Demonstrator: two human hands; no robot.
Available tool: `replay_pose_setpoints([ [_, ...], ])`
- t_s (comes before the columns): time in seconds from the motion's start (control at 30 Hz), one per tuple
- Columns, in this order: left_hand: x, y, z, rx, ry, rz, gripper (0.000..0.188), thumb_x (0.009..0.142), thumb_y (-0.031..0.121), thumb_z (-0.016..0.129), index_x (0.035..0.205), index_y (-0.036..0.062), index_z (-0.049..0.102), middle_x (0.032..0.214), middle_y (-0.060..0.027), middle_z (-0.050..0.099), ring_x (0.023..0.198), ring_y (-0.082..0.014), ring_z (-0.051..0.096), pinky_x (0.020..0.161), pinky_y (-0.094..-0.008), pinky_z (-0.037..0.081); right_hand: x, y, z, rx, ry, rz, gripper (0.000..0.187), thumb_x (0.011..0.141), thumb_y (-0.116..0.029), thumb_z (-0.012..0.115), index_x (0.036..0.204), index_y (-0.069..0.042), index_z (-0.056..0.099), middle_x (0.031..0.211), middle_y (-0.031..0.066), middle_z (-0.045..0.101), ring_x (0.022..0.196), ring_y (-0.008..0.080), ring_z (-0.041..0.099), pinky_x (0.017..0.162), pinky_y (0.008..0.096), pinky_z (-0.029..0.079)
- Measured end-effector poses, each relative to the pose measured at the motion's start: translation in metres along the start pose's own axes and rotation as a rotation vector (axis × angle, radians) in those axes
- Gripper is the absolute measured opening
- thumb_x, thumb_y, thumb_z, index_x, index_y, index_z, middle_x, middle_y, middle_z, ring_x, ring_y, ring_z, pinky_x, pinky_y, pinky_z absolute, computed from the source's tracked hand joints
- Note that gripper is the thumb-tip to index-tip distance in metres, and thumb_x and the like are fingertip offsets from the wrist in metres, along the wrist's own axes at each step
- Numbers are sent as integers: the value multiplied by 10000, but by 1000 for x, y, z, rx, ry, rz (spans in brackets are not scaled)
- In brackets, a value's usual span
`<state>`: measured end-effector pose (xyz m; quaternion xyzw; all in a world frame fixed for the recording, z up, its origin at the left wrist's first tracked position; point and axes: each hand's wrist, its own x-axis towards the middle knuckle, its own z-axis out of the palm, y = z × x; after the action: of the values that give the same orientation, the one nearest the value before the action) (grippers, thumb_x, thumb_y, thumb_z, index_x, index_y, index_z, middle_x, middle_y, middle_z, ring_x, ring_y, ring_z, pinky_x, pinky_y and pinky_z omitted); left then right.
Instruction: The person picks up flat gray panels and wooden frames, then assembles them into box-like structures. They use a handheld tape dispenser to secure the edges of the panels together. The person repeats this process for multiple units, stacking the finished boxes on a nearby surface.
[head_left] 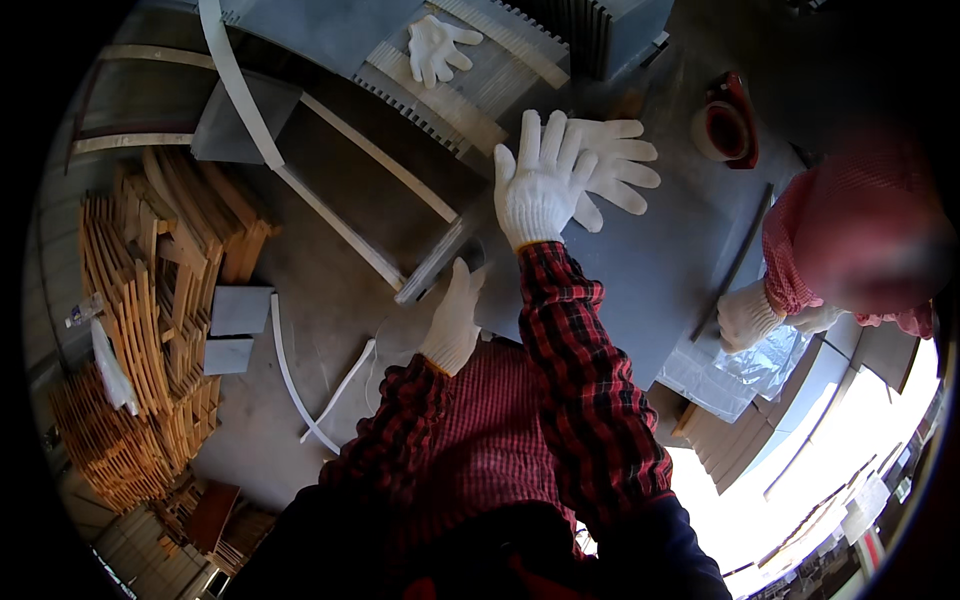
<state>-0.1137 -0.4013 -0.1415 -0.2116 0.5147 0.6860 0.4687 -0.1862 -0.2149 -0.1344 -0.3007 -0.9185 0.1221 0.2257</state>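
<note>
My right hand (541,190), in a white knit glove, stretches out over a grey flat surface (625,270) with its fingers spread and nothing in them. Its fingers overlap a loose white glove (622,170) that lies flat there; whether they touch, I cannot tell. Lower and to the left is my left hand (456,320), also gloved. Its fingers are extended and somewhat blurred, close to the end of a long pale strip (340,228), and no object shows in it. Another white glove (438,50) rests on a stack of slotted grey panels (480,85) at the far side.
A red tape dispenser (738,120) stands at the far right. There, a co-worker's gloved hand (748,316) is on clear plastic film (735,375). Stacked wooden frames (150,290) fill the left. Pale curved strips (290,365) lie on the floor beside two grey squares (240,310).
</note>
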Motion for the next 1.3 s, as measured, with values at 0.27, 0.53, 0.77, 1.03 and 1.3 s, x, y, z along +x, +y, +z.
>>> replay_pose_setpoints([
  [0.27, -9, 11, 7, -203, -14, 55, 895, 1019, 711, 217, 1593, 25, 213, 1593, -197, 343, 1471, -321, 332, 1221, -447, 253, -173, 7, -76, 401, -550, -267, 620, 851, -328, 708, 1402, -111, 522, 1472, 123, 505, 1421, 318, 401, 1123, 526, 298],
  [0.53, 1, 0, -10, 56, -63, 35, 746, 1078, 591, 175, 1573, 44, 285, 1513, -183, 468, 1394, -286, 436, 1179, -420, 305, -92, 112, -84, 28, -336, -168, 582, 959, -415, 611, 1456, -135, 499, 1527, 128, 474, 1415, 337, 421, 1158, 551, 288],
  [0.77, -12, 8, 8, 786, -84, 360, 626, 1024, 310, 424, 1548, -8, 297, 1526, -179, 445, 1394, -316, 431, 1227, -410, 230, -97, 41, -68, 223, -291, -195, 545, 906, -372, 660, 1348, -73, 548, 1428, 126, 523, 1374, 336, 429, 1121, 537, 307],
  [1.03, 2, -17, -25, 576, -57, 273, 683, 1101, 517, 202, 1568, 26, 283, 1560, -139, 428, 1424, -259, 404, 1207, -389, 270, -140, 135, -111, 55, -356, -119, 547, 944, -354, 621, 1440, -147, 521, 1513, 98, 491, 1422, 323, 415, 1158, 559, 279],
  [1.3, -5, 9, 6, 334, -68, 32, 804, 1058, 641, 213, 1610, 56, 212, 1662, -94, 254, 1519, -234, 253, 1235, -399, 224, -86, 202, -83, -181, -168, 93, 559, 1031, -422, 483, 1524, -160, 438, 1595, 121, 398, 1485, 352, 332, 1201, 571, 229],
])
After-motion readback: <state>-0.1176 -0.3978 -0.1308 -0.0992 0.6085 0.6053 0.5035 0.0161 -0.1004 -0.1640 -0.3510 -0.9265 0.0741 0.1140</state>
